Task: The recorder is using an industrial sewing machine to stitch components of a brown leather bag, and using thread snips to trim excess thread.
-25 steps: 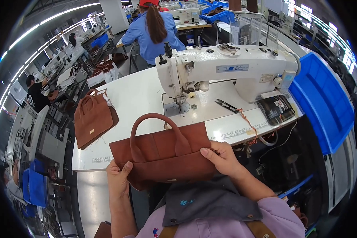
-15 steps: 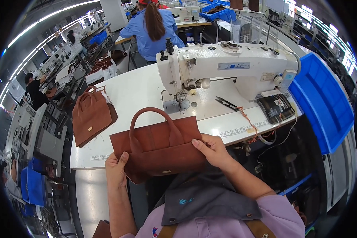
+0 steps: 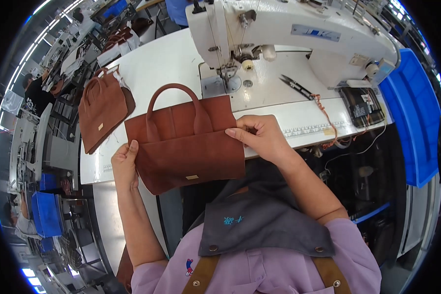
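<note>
A reddish-brown leather handbag panel [image 3: 191, 159] with a rounded handle and a small gold plate is held up by both my hands. At its left edge my left hand [image 3: 126, 164] pinches the leather, thumb on the front. My right hand [image 3: 262, 137] grips the right edge, with the thumb on the front and the other fingers partly behind. The panel overlaps the front edge of the white sewing table [image 3: 166, 56]. Beyond it stands a white sewing machine [image 3: 279, 24], its needle area apart from the leather.
More brown bag pieces [image 3: 103, 112] lie stacked at the table's left. Black thread snips [image 3: 297, 87] with orange thread rest right of the needle area, near a dark packet [image 3: 361, 107]. A blue bin [image 3: 411, 117] stands at the right. Another person's blue sleeve shows at the far edge.
My hands have raised the bag panel and moved it slightly left, so its front and gold plate now show more fully. The view has tilted down. Both hands keep their grip.
</note>
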`<action>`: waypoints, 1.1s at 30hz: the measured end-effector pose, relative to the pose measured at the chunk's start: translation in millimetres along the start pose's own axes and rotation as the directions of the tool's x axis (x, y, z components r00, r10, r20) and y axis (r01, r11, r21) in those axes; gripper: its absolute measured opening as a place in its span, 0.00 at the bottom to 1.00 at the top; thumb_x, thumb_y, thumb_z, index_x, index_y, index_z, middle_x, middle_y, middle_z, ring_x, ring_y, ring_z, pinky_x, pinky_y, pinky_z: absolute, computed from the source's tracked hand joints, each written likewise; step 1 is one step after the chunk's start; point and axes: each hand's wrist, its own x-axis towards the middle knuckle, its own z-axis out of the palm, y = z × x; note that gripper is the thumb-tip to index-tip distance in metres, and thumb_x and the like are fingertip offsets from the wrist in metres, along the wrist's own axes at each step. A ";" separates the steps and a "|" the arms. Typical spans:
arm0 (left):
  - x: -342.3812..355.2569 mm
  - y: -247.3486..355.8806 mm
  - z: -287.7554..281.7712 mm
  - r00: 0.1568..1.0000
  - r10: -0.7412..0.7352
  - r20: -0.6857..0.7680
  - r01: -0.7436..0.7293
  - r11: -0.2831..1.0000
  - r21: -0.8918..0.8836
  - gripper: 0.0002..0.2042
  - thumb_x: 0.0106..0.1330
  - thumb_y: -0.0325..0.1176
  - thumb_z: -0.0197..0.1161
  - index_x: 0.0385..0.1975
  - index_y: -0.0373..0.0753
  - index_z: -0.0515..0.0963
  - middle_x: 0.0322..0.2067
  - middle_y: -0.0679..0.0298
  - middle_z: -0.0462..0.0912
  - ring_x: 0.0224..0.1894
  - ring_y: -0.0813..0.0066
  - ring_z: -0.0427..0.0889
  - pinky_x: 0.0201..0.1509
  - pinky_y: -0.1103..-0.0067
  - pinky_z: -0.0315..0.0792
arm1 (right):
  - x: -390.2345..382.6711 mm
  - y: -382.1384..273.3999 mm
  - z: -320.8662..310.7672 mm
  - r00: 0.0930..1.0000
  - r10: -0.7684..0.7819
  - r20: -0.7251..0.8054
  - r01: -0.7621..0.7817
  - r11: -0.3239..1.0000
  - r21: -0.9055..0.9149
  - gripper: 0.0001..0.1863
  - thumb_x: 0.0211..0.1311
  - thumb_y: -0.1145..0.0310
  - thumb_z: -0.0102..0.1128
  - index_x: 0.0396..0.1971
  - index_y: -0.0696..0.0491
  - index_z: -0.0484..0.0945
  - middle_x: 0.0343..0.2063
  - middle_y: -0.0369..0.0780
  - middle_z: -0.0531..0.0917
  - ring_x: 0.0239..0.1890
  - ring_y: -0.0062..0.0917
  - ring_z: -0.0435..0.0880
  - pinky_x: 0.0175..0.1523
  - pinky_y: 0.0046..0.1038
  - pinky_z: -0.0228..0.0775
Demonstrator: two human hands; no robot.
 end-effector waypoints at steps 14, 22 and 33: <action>-1.6 -2.0 3.5 0.999 0.025 -0.045 -0.027 0.998 -0.056 0.14 0.70 0.38 0.70 0.43 0.31 0.83 0.37 0.60 0.89 0.35 0.78 0.86 0.42 0.82 0.81 | -6.1 3.9 -7.5 0.996 -0.027 0.082 0.018 0.994 0.111 0.10 0.61 0.72 0.73 0.36 0.61 0.81 0.24 0.34 0.83 0.27 0.12 0.75 0.34 0.20 0.71; 25.0 11.1 17.6 0.995 0.103 -0.013 -0.103 0.994 0.042 0.18 0.72 0.34 0.69 0.55 0.30 0.77 0.40 0.58 0.89 0.37 0.79 0.86 0.47 0.83 0.78 | -1.6 -9.5 0.8 0.999 0.028 0.035 -0.030 0.999 0.038 0.22 0.61 0.72 0.72 0.53 0.59 0.76 0.29 0.40 0.87 0.29 0.19 0.82 0.37 0.23 0.76; -20.9 43.1 115.7 0.596 0.427 0.680 -0.802 0.364 0.474 0.22 0.59 0.34 0.73 0.54 0.37 0.80 0.58 0.57 0.81 0.64 0.58 0.77 0.66 0.61 0.68 | -5.8 -6.9 -39.6 0.954 -0.280 -0.103 0.214 0.883 -0.418 0.20 0.61 0.73 0.70 0.53 0.56 0.80 0.51 0.44 0.83 0.43 0.30 0.86 0.38 0.25 0.80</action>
